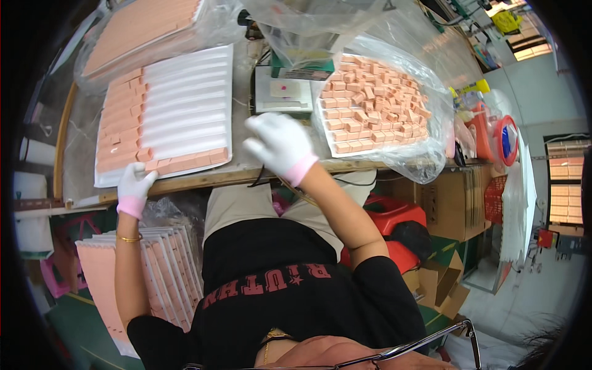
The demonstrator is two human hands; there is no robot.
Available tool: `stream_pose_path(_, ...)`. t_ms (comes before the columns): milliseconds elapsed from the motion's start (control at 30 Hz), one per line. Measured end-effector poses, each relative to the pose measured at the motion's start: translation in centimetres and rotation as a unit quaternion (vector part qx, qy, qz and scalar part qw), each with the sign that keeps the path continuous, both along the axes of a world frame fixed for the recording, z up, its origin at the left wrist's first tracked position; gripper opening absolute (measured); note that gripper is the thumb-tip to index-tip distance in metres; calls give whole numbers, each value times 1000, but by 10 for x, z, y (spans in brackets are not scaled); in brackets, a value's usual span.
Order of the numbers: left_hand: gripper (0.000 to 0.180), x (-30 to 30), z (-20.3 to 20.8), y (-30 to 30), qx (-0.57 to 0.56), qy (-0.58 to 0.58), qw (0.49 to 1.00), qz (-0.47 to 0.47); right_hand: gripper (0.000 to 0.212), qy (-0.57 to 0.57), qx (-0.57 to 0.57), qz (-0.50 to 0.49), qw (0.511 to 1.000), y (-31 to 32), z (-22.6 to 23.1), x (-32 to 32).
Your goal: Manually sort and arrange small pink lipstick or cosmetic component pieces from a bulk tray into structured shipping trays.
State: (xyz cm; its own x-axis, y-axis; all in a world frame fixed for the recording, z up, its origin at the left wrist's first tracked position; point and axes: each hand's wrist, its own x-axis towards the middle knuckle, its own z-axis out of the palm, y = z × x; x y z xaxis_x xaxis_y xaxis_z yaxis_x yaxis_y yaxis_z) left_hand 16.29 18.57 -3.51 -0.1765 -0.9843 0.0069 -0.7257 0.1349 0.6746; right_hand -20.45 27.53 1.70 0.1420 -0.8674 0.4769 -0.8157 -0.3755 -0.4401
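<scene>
Both my hands wear white gloves with pink cuffs. At the near left of a white ridged tray, my left hand touches the near row of pink blocks, thumb and fingers apart. Pink blocks also fill the tray's left part in close rows; its upper right grooves show bare. My right hand is over the table between two trays, smeared by motion, so I cannot tell whether its fingers hold anything. To its right, many loose pink blocks lie heaped and in rows on a second white tray in clear plastic.
Stacked trays of pink pieces stand at the far left in plastic. A small flat device and a green box sit between the trays. Below the wooden table edge are upright filled trays, a red stool and cardboard boxes.
</scene>
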Motion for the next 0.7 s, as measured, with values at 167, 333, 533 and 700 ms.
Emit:
stream_pose_path(167, 36, 4, -10, -10, 50, 45, 998, 0, 25, 56, -36, -238, 969, 25, -13, -130)
stream_pose_path(333, 29, 3, 8, -6, 115, 81, 990, -17, 27, 190, 30, -219, 957, 38, -26, -158)
stream_pose_path(533, 27, -1, 58, -2, -95, 1, 995, 28, 28, 257, 39, -159, 952, 43, -21, -151)
stream_pose_path(700, 34, -95, 74, 4, -42, 284, 956, -68, 25, 182, 77, -162, 967, 45, -27, -158)
